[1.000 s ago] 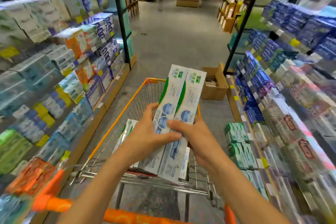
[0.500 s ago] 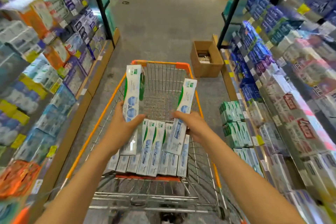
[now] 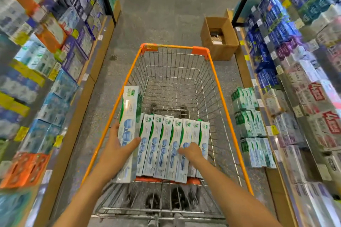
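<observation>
An orange-rimmed wire shopping cart (image 3: 217,86) stands in front of me in a store aisle. A row of several white-and-green toothpaste boxes (image 3: 160,145) lies side by side at its near end. My left hand (image 3: 118,151) grips one more such toothpaste box (image 3: 129,114), held lengthwise over the cart's left side, just left of the row. My right hand (image 3: 192,153) rests on the right part of the row, fingers touching the box tops and holding nothing.
Shelves packed with boxed goods line the aisle on the left (image 3: 46,61) and on the right (image 3: 295,79). Matching green-and-white boxes (image 3: 247,116) are stacked low on the right shelf. An open cardboard carton (image 3: 221,49) sits on the floor beyond the cart's right corner.
My right hand has laid its box into the row and let go. My left hand has lowered its box toward the row's left end. My view has tipped further down.
</observation>
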Available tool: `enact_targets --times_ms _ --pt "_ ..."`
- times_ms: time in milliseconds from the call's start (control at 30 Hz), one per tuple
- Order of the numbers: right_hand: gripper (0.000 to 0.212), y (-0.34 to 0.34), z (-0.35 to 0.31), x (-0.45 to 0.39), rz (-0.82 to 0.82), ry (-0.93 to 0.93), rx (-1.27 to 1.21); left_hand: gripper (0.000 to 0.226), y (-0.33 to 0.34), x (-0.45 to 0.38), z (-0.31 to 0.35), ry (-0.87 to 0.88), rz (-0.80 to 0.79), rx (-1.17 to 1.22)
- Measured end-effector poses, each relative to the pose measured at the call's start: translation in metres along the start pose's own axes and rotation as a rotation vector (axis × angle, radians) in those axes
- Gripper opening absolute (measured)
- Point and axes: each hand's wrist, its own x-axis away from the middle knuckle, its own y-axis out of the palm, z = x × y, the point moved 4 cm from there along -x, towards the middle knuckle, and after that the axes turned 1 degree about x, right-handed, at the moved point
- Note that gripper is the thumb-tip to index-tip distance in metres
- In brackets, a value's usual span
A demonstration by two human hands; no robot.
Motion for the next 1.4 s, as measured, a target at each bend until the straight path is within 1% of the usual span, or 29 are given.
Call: enact_targets --times_ms 33,100,133,167,233,267,300,333,367,400,433,467,500,533,600,633,667,700,767,800,867,933,1000,1067,1167,1200,1267,1400 --pt "0.066 0.002 0.002 -0.004 0.001 -0.008 0.04 0.071 0.0 -0.002 -0.004 -0.013 0.0 -0.001" --pt "0.053 0.002 0.003 -0.01 0.017 -0.057 0.086 0.065 0.002 -0.005 -0.01 -0.027 0.007 -0.023" --pt "0.051 0.002 0.005 -0.013 0.025 -0.07 0.108 0.061 0.004 -0.006 -0.011 -0.037 0.002 -0.03" --pt "0.059 0.002 0.008 -0.016 0.019 -0.069 0.144 0.058 0.007 -0.007 -0.012 -0.056 -0.01 -0.025" --pt "0.081 -0.001 0.006 -0.013 0.002 -0.072 0.253 0.059 0.016 -0.008 -0.014 -0.076 -0.049 -0.016" --pt "0.086 -0.007 -0.001 -0.006 0.022 -0.1 0.275 0.061 0.021 -0.007 -0.013 -0.075 -0.064 -0.034" --pt "0.087 -0.014 -0.01 0.002 0.077 -0.136 0.263 0.066 0.025 -0.007 -0.011 -0.06 -0.074 -0.047" --pt "0.085 -0.022 -0.023 0.015 0.132 -0.189 0.193 0.071 0.029 -0.007 -0.009 -0.039 -0.083 -0.059" --pt "0.079 -0.031 -0.038 0.032 0.155 -0.242 0.052 0.074 0.034 -0.007 -0.006 -0.021 -0.088 -0.066" --pt "0.07 -0.038 -0.052 0.053 0.132 -0.297 -0.133 0.075 0.04 -0.006 -0.002 0.005 -0.086 -0.068" --pt "0.061 -0.042 -0.067 0.078 0.05 -0.352 -0.298 0.073 0.047 -0.005 0.003 0.042 -0.087 -0.066" --pt "0.054 -0.045 -0.08 0.104 -0.057 -0.4 -0.389 0.071 0.056 -0.004 0.009 0.081 -0.096 -0.068" --pt "0.05 -0.047 -0.088 0.128 -0.125 -0.454 -0.368 0.072 0.067 -0.002 0.015 0.117 -0.116 -0.068" --pt "0.05 -0.049 -0.092 0.144 -0.124 -0.506 -0.274 0.075 0.079 0.0 0.02 0.142 -0.146 -0.059" --pt "0.051 -0.059 -0.089 0.155 0.068 -0.553 -0.073 0.085 0.102 0.003 0.025 0.181 -0.243 -0.038" --pt "0.049 -0.066 -0.085 0.153 0.134 -0.545 -0.054 0.091 0.113 0.006 0.029 0.206 -0.301 -0.055" --pt "0.046 -0.074 -0.08 0.15 0.152 -0.531 -0.088 0.096 0.122 0.009 0.032 0.23 -0.355 -0.108" --pt "0.044 -0.081 -0.075 0.145 0.138 -0.517 -0.143 0.102 0.13 0.011 0.033 0.257 -0.4 -0.175" --pt "0.039 -0.095 -0.065 0.133 0.101 -0.502 -0.2 0.105 0.135 0.009 0.034 0.294 -0.432 -0.297" --pt "0.036 -0.103 -0.061 0.127 0.091 -0.499 -0.223 0.103 0.135 0.007 0.035 0.299 -0.417 -0.321" --pt "0.031 -0.114 -0.051 0.111 0.114 -0.466 -0.232 0.098 0.127 0.001 0.038 0.285 -0.32 -0.298" --pt "0.03 -0.114 -0.038 0.086 0.123 -0.398 -0.193 0.096 0.116 -0.004 0.041 0.265 -0.232 -0.259" --pt "0.029 -0.106 -0.028 0.06 0.12 -0.329 -0.136 0.093 0.104 -0.009 0.043 0.262 -0.187 -0.25" --pt "0.036 -0.093 -0.021 0.036 0.102 -0.264 -0.08 0.088 0.092 -0.015 0.041 0.258 -0.157 -0.265" --pt "0.056 -0.07 -0.015 0.013 0.068 -0.196 0.006 0.075 0.076 -0.021 0.035 0.269 -0.107 -0.254" --pt "0.062 -0.064 -0.013 0.007 0.067 -0.174 0.036 0.073 0.07 -0.022 0.032 0.266 -0.091 -0.249" --pt "0.066 -0.053 -0.007 -0.004 0.075 -0.126 0.077 0.073 0.06 -0.022 0.024 0.243 -0.065 -0.244" --pt "0.083 -0.035 0.006 -0.013 0.05 -0.051 0.208 0.067 0.044 -0.019 0.005 0.204 -0.056 -0.214"
